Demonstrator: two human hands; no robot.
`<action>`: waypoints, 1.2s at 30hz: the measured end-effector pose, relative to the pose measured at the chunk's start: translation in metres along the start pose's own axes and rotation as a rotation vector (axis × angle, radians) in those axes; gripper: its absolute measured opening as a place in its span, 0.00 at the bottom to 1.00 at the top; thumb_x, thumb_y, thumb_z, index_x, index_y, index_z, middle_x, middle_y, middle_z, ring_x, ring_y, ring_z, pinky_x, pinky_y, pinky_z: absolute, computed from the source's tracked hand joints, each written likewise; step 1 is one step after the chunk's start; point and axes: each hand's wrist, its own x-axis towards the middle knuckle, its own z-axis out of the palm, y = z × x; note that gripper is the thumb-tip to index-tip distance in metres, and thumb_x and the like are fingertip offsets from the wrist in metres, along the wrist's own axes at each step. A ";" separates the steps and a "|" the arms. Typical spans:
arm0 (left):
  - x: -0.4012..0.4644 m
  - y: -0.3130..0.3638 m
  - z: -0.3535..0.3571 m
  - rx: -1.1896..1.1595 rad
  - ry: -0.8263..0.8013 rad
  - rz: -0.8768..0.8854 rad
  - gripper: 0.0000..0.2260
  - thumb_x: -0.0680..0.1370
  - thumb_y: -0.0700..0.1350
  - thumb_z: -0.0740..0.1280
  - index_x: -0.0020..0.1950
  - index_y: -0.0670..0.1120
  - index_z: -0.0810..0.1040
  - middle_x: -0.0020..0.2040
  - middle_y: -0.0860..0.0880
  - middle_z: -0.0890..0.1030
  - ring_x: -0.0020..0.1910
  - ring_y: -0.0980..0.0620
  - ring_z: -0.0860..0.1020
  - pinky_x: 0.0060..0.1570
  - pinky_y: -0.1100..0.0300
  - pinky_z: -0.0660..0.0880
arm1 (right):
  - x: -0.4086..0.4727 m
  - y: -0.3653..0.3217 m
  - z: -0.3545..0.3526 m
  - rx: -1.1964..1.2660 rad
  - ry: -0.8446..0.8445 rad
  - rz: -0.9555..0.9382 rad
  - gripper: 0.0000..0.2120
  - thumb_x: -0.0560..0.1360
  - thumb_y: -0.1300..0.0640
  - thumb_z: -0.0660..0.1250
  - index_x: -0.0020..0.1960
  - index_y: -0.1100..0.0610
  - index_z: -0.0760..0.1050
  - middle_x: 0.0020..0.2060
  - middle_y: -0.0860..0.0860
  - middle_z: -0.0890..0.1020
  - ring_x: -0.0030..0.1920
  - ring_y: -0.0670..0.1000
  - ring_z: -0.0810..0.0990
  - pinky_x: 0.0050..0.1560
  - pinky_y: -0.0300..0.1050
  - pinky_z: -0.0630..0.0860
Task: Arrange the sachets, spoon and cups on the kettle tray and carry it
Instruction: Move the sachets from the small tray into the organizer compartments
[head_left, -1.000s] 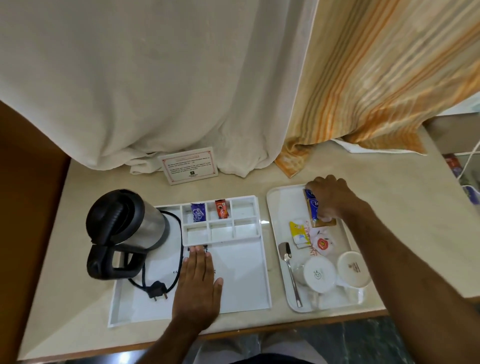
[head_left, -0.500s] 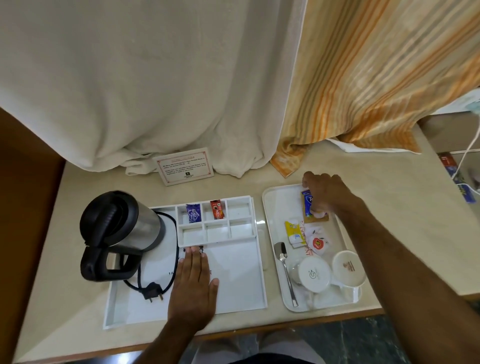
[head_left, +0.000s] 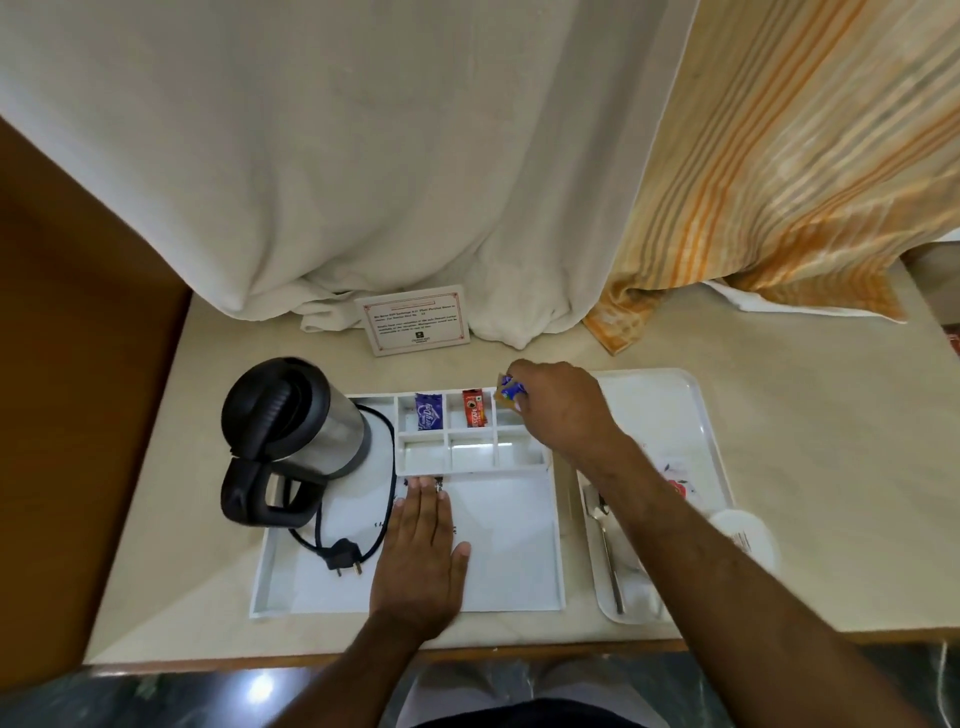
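Left hand (head_left: 423, 545) flat; right hand (head_left: 558, 410) pinched closed.

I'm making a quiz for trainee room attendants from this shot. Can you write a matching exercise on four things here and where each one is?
Things:
1. kettle
2. purple sachet
3. spoon
4. left hand

Places:
A. flat on the kettle tray's open floor
B. on the plain tray
C. back-row compartment
D. kettle tray's left end

Pairs: 1-D, 2-C, 3-B, 4-A

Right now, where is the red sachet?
The red sachet lies in the kettle tray's back row of compartments, right of the blue sachet and left of the right hand.
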 end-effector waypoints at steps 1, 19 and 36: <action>0.001 0.000 -0.001 0.001 -0.001 -0.001 0.31 0.81 0.58 0.45 0.78 0.39 0.49 0.79 0.38 0.49 0.78 0.42 0.44 0.74 0.45 0.47 | 0.002 -0.004 0.004 -0.055 0.003 -0.019 0.10 0.72 0.62 0.65 0.52 0.56 0.74 0.40 0.55 0.82 0.40 0.58 0.80 0.36 0.46 0.74; -0.003 -0.003 0.002 0.020 -0.004 -0.037 0.32 0.80 0.61 0.41 0.77 0.43 0.40 0.79 0.43 0.40 0.77 0.46 0.35 0.73 0.49 0.38 | 0.014 -0.014 0.010 -0.243 -0.061 -0.011 0.12 0.73 0.57 0.67 0.55 0.59 0.74 0.45 0.56 0.82 0.45 0.57 0.81 0.37 0.45 0.67; -0.002 -0.003 0.003 0.022 0.010 -0.034 0.31 0.81 0.61 0.43 0.78 0.43 0.45 0.79 0.42 0.47 0.77 0.44 0.40 0.73 0.51 0.37 | -0.007 0.009 0.020 0.181 -0.029 0.037 0.17 0.75 0.56 0.67 0.62 0.52 0.69 0.51 0.53 0.82 0.46 0.55 0.79 0.46 0.52 0.78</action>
